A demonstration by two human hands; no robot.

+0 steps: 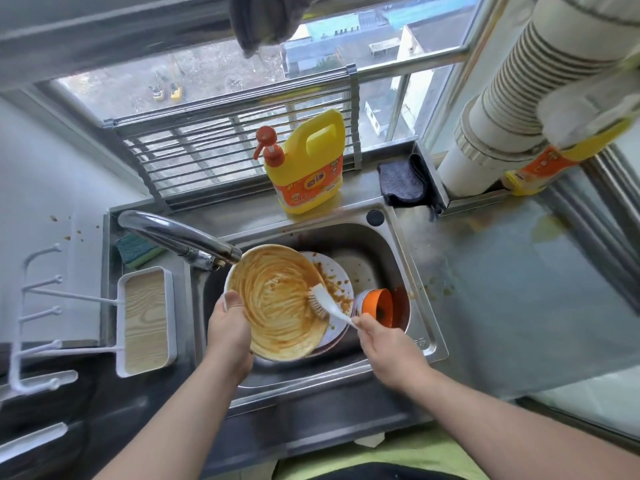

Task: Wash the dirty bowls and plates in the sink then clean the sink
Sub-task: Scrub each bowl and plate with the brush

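Head view, frame centre: left hand (227, 322) grips the sauce-smeared plate (277, 303) over the sink (407, 244); right hand (382, 344) holds the brush (323, 301), bristles scrubbing it. Early going, I reckon: dirty plate (337, 277) and orange bowl (379, 306) wait.

Bright daylight from the window (207, 81), soft shadows in the sink (398, 244), strong wide-angle bending at edges, corners perhaps slightly blurred

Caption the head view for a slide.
Left hand tilts a sauce-smeared bowl over the sink; right hand scrubs with a brush.
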